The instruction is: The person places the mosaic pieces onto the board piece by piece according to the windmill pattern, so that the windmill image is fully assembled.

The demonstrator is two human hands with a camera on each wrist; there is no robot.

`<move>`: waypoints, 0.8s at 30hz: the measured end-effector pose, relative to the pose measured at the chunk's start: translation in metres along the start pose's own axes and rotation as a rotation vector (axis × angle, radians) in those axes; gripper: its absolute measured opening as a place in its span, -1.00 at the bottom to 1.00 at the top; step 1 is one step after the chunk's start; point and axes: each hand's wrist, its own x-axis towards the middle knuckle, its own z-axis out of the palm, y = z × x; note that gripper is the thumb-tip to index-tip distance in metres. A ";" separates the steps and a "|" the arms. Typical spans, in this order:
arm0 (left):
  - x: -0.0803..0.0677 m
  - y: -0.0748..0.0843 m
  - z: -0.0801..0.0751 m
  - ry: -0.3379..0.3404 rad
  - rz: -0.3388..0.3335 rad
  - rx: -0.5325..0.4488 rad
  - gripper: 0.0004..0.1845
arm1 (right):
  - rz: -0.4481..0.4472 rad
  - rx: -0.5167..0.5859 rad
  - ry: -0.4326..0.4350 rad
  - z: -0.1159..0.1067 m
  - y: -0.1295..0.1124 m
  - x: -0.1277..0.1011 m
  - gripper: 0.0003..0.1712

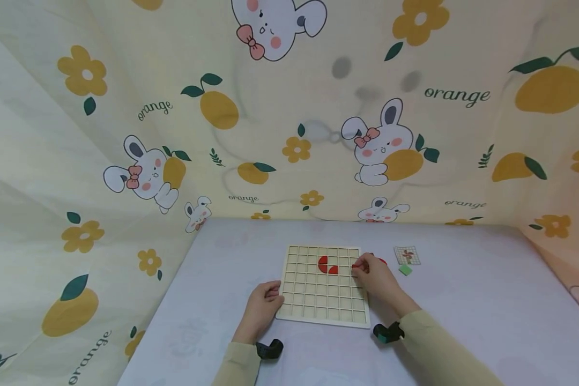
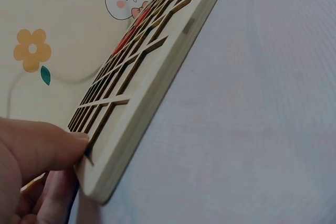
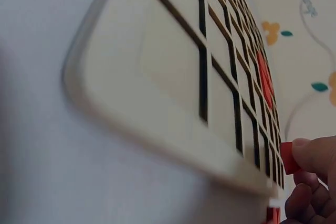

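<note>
Pale tabletop [image 1: 193, 332], lower centre: board [image 1: 322, 305] gripped by left hand [image 1: 262, 308].
Red piece [image 3: 287, 159] is pinched by right hand [image 1: 377, 279], right of red inlay [image 1: 322, 265].

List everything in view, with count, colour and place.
grid board: one, pale wood, on the table
red shapes: three cells filled, red, in the board's far half
held piece: one, red, in the right hand
loose pieces: count unclear, red, right of the board, partly hidden
green piece: one, green, by the card
card: one, pale, printed, right of the board
table: one, whitish
patterned cloth: cream, behind the table
wrist devices: two, black
sleeves: two, light tan
left hand: one, gripping the board's left edge
right hand: one, near the board's right edge
</note>
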 end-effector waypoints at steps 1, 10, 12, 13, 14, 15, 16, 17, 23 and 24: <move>0.000 0.000 0.000 -0.001 -0.005 -0.003 -0.53 | 0.002 0.002 -0.004 0.002 -0.002 0.001 -0.81; 0.002 -0.003 -0.001 -0.001 0.021 -0.003 -0.53 | -0.011 0.012 -0.016 0.014 -0.014 0.003 -0.82; 0.002 -0.003 -0.001 -0.004 0.014 -0.001 -0.53 | -0.026 0.003 -0.005 0.015 -0.015 0.003 -0.84; 0.002 -0.003 -0.001 -0.006 0.010 -0.002 -0.53 | -0.024 0.001 -0.002 0.016 -0.015 0.003 -0.84; 0.002 -0.003 -0.001 -0.006 0.009 -0.002 -0.53 | -0.031 -0.007 0.000 0.016 -0.014 0.004 -0.84; 0.002 -0.003 -0.001 -0.008 0.008 -0.002 -0.53 | -0.028 -0.010 0.003 0.016 -0.014 0.004 -0.85; 0.002 -0.003 -0.001 -0.009 0.007 -0.003 -0.53 | -0.029 -0.011 0.004 0.017 -0.015 0.004 -0.85; 0.002 -0.002 -0.001 -0.011 0.003 -0.006 -0.53 | -0.027 -0.011 0.005 0.017 -0.015 0.004 -0.85; 0.001 -0.001 -0.001 -0.011 -0.006 -0.011 -0.52 | -0.042 -0.032 0.010 0.019 -0.015 0.006 -0.85; 0.001 -0.001 -0.001 -0.011 -0.006 -0.009 -0.52 | -0.046 -0.039 0.011 0.020 -0.015 0.007 -0.84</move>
